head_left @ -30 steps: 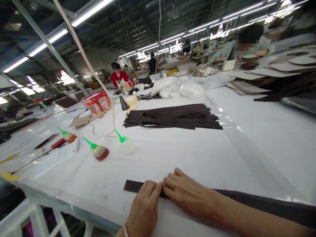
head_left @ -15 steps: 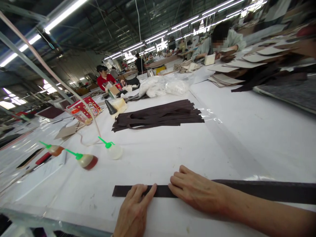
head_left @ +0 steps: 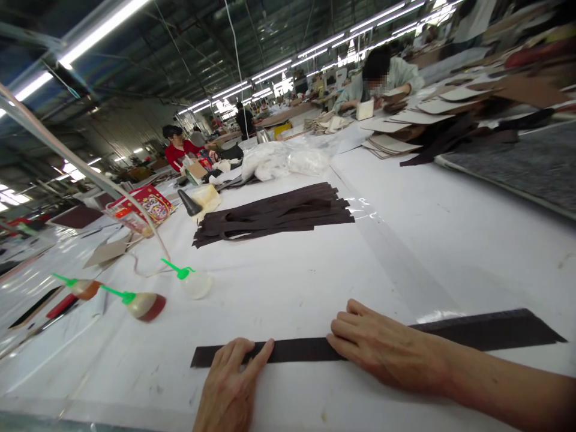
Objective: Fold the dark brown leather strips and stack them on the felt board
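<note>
Dark brown strip (head_left: 299,350) lies on the worktop (head_left: 270,288), apparently folded narrow leftward, its wider right end left to fold; left hand (head_left: 231,381) rests fingers spread, right hand (head_left: 382,345) bunched, pinch unclear.

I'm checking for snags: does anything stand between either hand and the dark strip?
Nothing visible does. The left hand rests on the dark strip near its left end, and the right hand touches it farther along. The green-tipped bottles sit apart, beyond the left end, blocking neither hand.
</note>
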`<state>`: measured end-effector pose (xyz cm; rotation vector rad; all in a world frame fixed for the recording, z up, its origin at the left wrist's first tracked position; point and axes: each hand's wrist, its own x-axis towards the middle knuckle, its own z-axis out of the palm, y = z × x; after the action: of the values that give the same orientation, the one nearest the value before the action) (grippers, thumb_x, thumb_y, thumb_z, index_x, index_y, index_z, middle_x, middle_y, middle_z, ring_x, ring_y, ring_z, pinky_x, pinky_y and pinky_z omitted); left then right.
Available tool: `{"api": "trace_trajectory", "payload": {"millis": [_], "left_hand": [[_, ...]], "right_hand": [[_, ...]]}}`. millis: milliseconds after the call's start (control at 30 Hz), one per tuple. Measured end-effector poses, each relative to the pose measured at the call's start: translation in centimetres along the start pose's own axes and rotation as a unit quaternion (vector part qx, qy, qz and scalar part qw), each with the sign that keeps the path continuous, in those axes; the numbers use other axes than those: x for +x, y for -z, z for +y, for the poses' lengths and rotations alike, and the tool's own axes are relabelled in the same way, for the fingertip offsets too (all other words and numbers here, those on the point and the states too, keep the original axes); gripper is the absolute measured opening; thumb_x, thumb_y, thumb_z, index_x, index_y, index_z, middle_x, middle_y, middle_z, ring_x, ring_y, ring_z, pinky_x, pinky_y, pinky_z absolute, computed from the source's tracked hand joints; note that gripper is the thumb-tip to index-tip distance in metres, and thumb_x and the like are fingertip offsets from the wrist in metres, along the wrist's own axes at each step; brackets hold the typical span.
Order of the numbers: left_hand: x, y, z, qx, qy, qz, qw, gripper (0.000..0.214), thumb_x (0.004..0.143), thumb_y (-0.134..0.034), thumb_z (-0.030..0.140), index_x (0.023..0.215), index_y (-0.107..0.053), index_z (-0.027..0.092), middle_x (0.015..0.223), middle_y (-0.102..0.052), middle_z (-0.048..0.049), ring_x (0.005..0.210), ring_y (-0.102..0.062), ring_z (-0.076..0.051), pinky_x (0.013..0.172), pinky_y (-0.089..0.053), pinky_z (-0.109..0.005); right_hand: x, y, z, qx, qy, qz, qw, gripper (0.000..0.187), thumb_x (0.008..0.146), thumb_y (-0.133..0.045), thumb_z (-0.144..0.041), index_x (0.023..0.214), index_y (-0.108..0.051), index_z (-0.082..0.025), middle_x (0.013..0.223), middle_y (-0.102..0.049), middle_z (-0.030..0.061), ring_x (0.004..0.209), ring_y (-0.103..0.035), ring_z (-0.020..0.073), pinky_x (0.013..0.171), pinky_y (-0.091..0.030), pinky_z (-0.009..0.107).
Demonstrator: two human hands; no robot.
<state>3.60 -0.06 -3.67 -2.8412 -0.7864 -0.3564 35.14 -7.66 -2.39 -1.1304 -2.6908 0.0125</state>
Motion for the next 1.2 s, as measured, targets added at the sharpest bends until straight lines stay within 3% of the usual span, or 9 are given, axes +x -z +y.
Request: {"api": "trace_trajectory", "payload": {"millis": [67,167,267,367,633,933,1200], "left_hand": [[0.8,0.3,0.8,-0.018,0.025,0.032,0.999,0.051,0.083,-0.042,0.003,0.127,-0.056,0.025,0.109,-0.054,-0.0094,0.101,-0.054,-0.022,0.081,-0.053,-0.036],[3.4,0.4,3.8,-0.087,0.049,0.07,0.993,0.051,0.084,-0.039,0.001,0.129,-0.052,0.02,0.116,-0.053,-0.0108,0.106,-0.052,-0.022,0.086,-0.052,-0.036],[6.1,-0.3,7.4,-0.192,0.025,0.057,0.979,0.051,0.082,-0.035,-0.002,0.129,-0.05,0.013,0.105,-0.059,-0.0106,0.098,-0.055,-0.02,0.083,-0.053,-0.034],[6.9,-1.7,9.4,-0.224,-0.001,0.037,0.974,0.049,0.081,-0.035,-0.001,0.127,-0.051,0.008,0.094,-0.059,-0.0107,0.089,-0.055,-0.022,0.08,-0.054,-0.037],[5.7,-3.2,8.5,-0.155,-0.066,0.002,0.986,0.063,0.08,-0.038,-0.002,0.141,-0.038,0.012,0.107,-0.057,-0.0108,0.098,-0.051,-0.023,0.086,-0.053,-0.036],[6.6,-2.8,8.8,-0.036,-0.098,0.002,0.994,0.074,0.074,-0.039,-0.004,0.145,-0.035,0.02,0.098,-0.055,-0.0075,0.087,-0.052,-0.021,0.075,-0.053,-0.033],[6.8,-2.6,8.9,-0.003,-0.111,-0.018,0.994,0.081,0.07,-0.042,-0.005,0.145,-0.035,0.026,0.094,-0.052,-0.0061,0.082,-0.05,-0.021,0.072,-0.05,-0.033]], "right_hand": [[-0.4,0.0,0.0,0.004,-0.004,-0.001,1.0,0.017,0.092,-0.044,-0.003,0.082,-0.051,-0.015,0.081,-0.049,0.0022,0.071,-0.042,0.017,0.074,-0.03,0.034],[-0.4,-0.1,0.0,-0.002,-0.007,0.0,1.0,0.017,0.092,-0.044,-0.004,0.082,-0.051,-0.015,0.082,-0.05,0.0023,0.072,-0.042,0.0171,0.076,-0.03,0.034],[-0.4,-0.1,-0.1,-0.018,-0.011,0.003,1.0,0.014,0.093,-0.046,-0.007,0.084,-0.053,-0.014,0.082,-0.05,0.0028,0.074,-0.042,0.0177,0.077,-0.029,0.035],[-0.9,0.2,-0.2,-0.033,-0.012,0.006,0.999,0.013,0.094,-0.046,-0.008,0.086,-0.054,-0.013,0.08,-0.05,0.0027,0.073,-0.042,0.0177,0.076,-0.029,0.035],[-4.0,0.7,0.4,-0.038,-0.03,0.014,0.999,0.019,0.095,-0.04,-0.007,0.084,-0.053,-0.014,0.081,-0.048,0.0024,0.072,-0.04,0.0172,0.072,-0.028,0.033],[-6.7,1.7,0.7,-0.032,-0.033,0.017,0.999,0.02,0.095,-0.038,-0.005,0.092,-0.056,-0.012,0.08,-0.049,0.0031,0.071,-0.041,0.0171,0.071,-0.028,0.033],[-9.3,2.4,1.1,-0.043,-0.041,0.005,0.998,0.022,0.097,-0.036,-0.006,0.096,-0.057,-0.011,0.081,-0.05,0.0042,0.073,-0.042,0.0175,0.072,-0.029,0.034]]}}
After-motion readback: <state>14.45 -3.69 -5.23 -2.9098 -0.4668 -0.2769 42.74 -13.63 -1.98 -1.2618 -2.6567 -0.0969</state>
